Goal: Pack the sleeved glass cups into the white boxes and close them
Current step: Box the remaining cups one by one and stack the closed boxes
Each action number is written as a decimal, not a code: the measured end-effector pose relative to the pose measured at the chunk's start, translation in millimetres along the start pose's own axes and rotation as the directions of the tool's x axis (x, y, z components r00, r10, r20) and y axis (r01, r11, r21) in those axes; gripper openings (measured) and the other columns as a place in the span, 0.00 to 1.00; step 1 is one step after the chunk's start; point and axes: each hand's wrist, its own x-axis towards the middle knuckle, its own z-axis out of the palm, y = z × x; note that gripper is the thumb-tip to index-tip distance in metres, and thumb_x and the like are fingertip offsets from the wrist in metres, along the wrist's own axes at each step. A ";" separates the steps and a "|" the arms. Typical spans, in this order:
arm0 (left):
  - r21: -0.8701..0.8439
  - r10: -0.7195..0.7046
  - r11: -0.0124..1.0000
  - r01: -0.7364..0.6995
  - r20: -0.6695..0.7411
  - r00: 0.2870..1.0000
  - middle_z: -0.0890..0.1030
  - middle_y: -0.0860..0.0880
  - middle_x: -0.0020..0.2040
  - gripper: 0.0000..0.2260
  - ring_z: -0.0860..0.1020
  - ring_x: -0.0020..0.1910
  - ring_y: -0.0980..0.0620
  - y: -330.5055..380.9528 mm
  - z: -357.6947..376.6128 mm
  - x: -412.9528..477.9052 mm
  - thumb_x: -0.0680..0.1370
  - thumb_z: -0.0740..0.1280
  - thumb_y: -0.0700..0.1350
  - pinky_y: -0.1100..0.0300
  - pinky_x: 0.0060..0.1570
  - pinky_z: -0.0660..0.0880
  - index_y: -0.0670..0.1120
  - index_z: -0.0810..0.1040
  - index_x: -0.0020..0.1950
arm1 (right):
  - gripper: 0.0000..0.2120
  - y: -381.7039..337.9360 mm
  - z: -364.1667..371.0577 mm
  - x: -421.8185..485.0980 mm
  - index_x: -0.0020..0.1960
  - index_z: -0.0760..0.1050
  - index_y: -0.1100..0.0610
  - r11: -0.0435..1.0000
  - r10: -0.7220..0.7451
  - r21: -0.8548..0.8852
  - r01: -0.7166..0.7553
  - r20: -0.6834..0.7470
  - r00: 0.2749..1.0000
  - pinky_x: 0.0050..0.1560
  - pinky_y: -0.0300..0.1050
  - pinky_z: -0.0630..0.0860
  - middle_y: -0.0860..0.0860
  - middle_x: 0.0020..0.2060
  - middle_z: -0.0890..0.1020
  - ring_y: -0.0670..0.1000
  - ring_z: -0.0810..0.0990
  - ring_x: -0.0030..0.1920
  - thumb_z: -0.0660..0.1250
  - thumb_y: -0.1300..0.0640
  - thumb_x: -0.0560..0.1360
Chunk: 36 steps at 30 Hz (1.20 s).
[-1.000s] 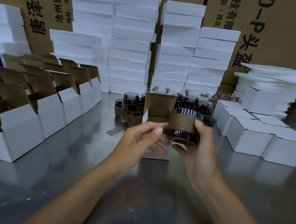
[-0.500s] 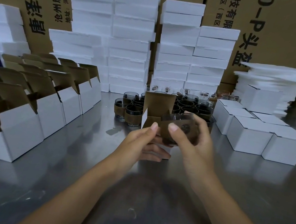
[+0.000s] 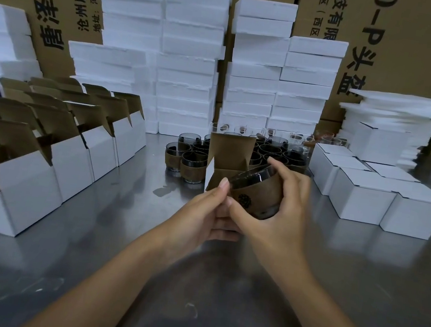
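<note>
The right hand (image 3: 281,223) and left hand (image 3: 200,217) grip the sleeved cup (image 3: 257,194), tilted (mouth up-left) toward the open box (image 3: 230,151).

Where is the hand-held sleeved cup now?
Head view, centre: the sleeved cup is tilted in the right hand, beside the left hand, just in front of the open white box.

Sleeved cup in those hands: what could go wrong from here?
The sleeved cup is tilted in the right hand's grip above the steel table; a slip could crack it. Its rim might catch the raised flap of the open box just behind. The clustered cups beside the box could get knocked.
</note>
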 end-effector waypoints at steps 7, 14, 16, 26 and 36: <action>-0.017 0.080 0.997 -0.080 0.011 0.997 0.80 0.41 0.59 0.20 0.79 0.55 0.44 -1.7 -1.9 -0.9 0.77 0.58 0.61 0.49 0.57 0.76 0.52 0.74 0.64 | 0.35 -1.1 -1.8 0.4 0.66 0.68 0.51 0.997 -0.074 0.006 0.073 0.032 0.997 0.52 0.21 0.64 0.39 0.56 0.67 0.32 0.69 0.57 0.76 0.53 0.61; -0.029 0.179 0.983 -0.180 -0.020 0.984 0.80 0.40 0.58 0.16 0.79 0.55 0.42 1.3 -2.0 -1.1 0.75 0.65 0.48 0.57 0.48 0.77 0.52 0.74 0.63 | 0.33 -0.9 -0.9 1.1 0.62 0.65 0.41 0.994 -0.077 0.084 0.073 0.043 0.996 0.54 0.25 0.67 0.38 0.56 0.71 0.37 0.72 0.58 0.74 0.57 0.62; -0.042 0.208 0.977 -0.210 -0.038 0.977 0.79 0.38 0.58 0.18 0.79 0.55 0.41 1.1 -2.1 -1.4 0.73 0.68 0.47 0.56 0.48 0.77 0.52 0.75 0.62 | 0.34 -0.8 -1.3 1.0 0.61 0.64 0.38 0.993 -0.067 0.099 0.060 0.062 0.996 0.53 0.26 0.68 0.39 0.57 0.72 0.39 0.74 0.57 0.74 0.58 0.61; -0.042 0.243 0.968 -0.246 -0.056 0.968 0.80 0.38 0.56 0.23 0.81 0.52 0.42 2.0 -2.2 -3.6 0.69 0.71 0.50 0.57 0.46 0.78 0.53 0.74 0.63 | 0.34 -1.9 -2.1 1.4 0.62 0.66 0.43 0.993 -0.059 0.102 0.051 0.073 0.996 0.54 0.29 0.70 0.44 0.56 0.75 0.42 0.75 0.57 0.75 0.59 0.61; 0.034 0.242 0.970 -0.240 -0.069 0.968 0.82 0.40 0.51 0.17 0.82 0.49 0.43 2.6 -3.8 -3.9 0.75 0.64 0.51 0.54 0.47 0.78 0.51 0.75 0.64 | 0.31 -6.1 -4.6 3.6 0.61 0.70 0.45 0.944 0.189 0.253 -0.210 0.106 0.976 0.51 0.30 0.73 0.39 0.52 0.79 0.39 0.78 0.54 0.74 0.43 0.60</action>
